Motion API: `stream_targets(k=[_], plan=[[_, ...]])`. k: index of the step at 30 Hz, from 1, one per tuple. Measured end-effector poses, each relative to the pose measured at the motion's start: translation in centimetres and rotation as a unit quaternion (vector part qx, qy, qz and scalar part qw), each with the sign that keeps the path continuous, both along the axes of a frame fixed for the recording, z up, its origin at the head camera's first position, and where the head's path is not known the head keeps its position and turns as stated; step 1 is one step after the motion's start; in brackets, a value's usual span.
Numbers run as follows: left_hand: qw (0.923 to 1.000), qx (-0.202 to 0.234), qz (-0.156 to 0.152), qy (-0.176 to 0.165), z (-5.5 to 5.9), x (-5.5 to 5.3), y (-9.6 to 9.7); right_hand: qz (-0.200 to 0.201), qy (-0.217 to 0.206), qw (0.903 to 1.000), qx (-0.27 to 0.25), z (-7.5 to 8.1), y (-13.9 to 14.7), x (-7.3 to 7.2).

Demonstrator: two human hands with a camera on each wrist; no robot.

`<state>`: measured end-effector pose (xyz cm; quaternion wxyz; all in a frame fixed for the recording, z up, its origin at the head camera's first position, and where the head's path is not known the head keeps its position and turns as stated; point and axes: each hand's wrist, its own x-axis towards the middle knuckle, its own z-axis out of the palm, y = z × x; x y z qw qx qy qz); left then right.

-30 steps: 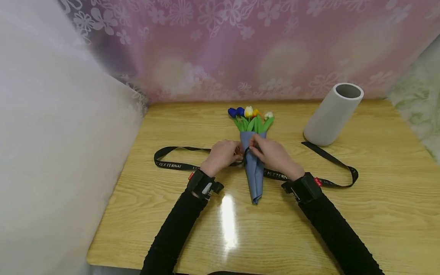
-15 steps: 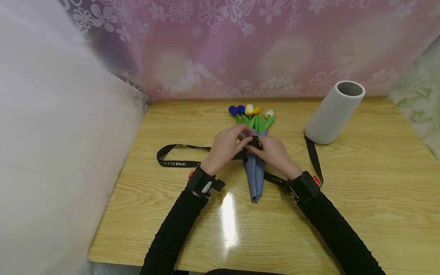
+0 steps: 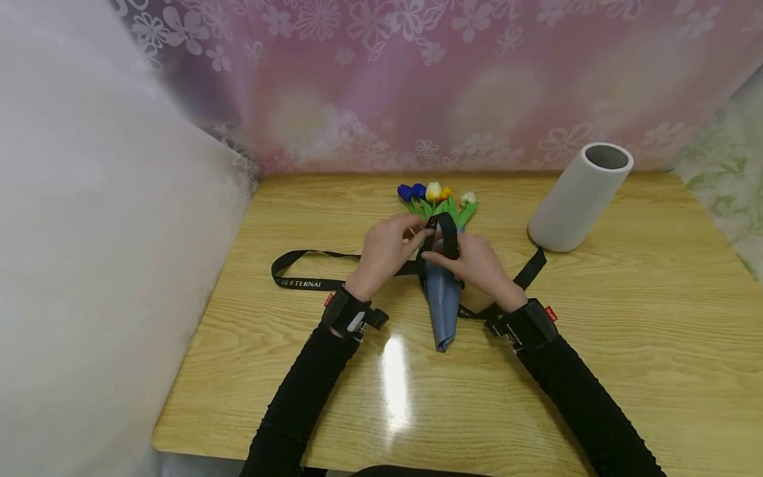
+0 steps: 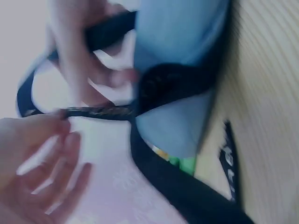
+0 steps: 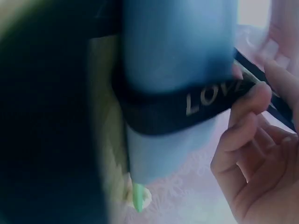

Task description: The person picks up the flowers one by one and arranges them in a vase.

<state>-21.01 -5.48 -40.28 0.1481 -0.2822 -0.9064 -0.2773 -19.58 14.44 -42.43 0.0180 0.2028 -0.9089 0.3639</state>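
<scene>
A bunch of tulips (image 3: 434, 192), blue, white and orange with green leaves, lies wrapped in blue-grey paper (image 3: 442, 311) at the middle of the table. Black lettered ribbon (image 3: 450, 238) circles the wrap and rises in a loop above it. My left hand (image 3: 384, 252) pinches the ribbon between thumb and finger at the loop's left side. From the right, my right hand (image 3: 483, 265) holds the ribbon too; in the right wrist view its fingers (image 5: 252, 100) pinch the band beside the word LOVE. The right hand's fingers are partly hidden behind the loop in the head view.
A white vase (image 3: 575, 205) stands at the back right of the wooden table (image 3: 286, 397). One ribbon end (image 3: 530, 268) trails near its base. Another length of ribbon (image 3: 304, 285) curves out to the left. A pink floral curtain (image 3: 381, 99) hangs behind the table.
Both hands have moved slightly up the wrap, and a ribbon loop now stands between them. The right ribbon tail has been drawn in toward the bouquet.
</scene>
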Motion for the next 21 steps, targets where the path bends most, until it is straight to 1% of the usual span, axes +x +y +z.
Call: stream_targets(k=[1, 2, 3, 4, 5, 7, 9, 10, 12, 13, 14, 16, 17, 18, 19, 21], plan=[[0.9996, 0.021, -0.007, 0.016, 0.2, 0.1, 0.1, 0.007, -0.003, 1.0, -0.002, -0.1, -0.1, 0.0], [0.9989, 0.037, -0.016, 0.025, 0.4, 0.2, 0.2, 0.008, -0.005, 0.9999, -0.01, -0.2, -0.2, 0.1], [0.9981, 0.049, -0.024, 0.028, 0.5, 0.2, 0.2, 0.001, -0.007, 0.9998, -0.019, -0.2, -0.2, 0.1], [0.9977, 0.057, -0.029, 0.022, 0.7, 0.3, 0.2, -0.011, -0.006, 0.9995, -0.03, -0.1, -0.2, 0.2], [0.998, 0.055, -0.03, 0.011, 0.8, 0.3, 0.1, -0.024, -0.004, 0.9986, -0.046, 0.0, -0.2, 0.3], [0.999, 0.027, -0.022, -0.028, 0.7, 0.2, -0.2, -0.053, 0.004, 0.9952, -0.082, 0.4, -0.1, 0.5], [0.9972, -0.015, -0.019, -0.071, 0.5, 0.0, -0.5, -0.07, 0.022, 0.9897, -0.123, 0.8, 0.2, 0.5], [0.9956, -0.037, -0.016, -0.084, 0.4, -0.1, -0.7, -0.073, 0.033, 0.9865, -0.143, 1.0, 0.3, 0.5], [0.9937, -0.068, -0.009, -0.088, 0.1, -0.2, -0.9, -0.067, 0.05, 0.9818, -0.17, 1.4, 0.5, 0.5], [0.9942, -0.073, -0.001, -0.079, -0.1, -0.2, -1.0, -0.063, 0.057, 0.9808, -0.175, 1.5, 0.6, 0.4], [0.9956, -0.067, 0.009, -0.065, -0.1, -0.3, -0.9, -0.059, 0.058, 0.9812, -0.174, 1.6, 0.6, 0.4], [0.9983, -0.041, 0.036, -0.022, -0.1, -0.2, -0.7, -0.054, 0.051, 0.9855, -0.152, 1.5, 0.5, 0.3], [0.9988, -0.022, 0.043, -0.001, 0.0, -0.1, -0.6, -0.049, 0.044, 0.989, -0.133, 1.4, 0.4, 0.2], [0.9989, 0.0, 0.044, 0.015, 0.2, 0.0, -0.4, -0.043, 0.041, 0.9925, -0.107, 1.1, 0.3, 0.2], [0.9986, 0.022, 0.038, 0.03, 0.4, 0.1, -0.3, -0.038, 0.035, 0.9952, -0.083, 0.9, 0.2, 0.1], [0.997, 0.06, 0.009, 0.048, 0.8, 0.5, 0.0, -0.027, 0.026, 0.9984, -0.044, 0.5, 0.1, 0.1]])
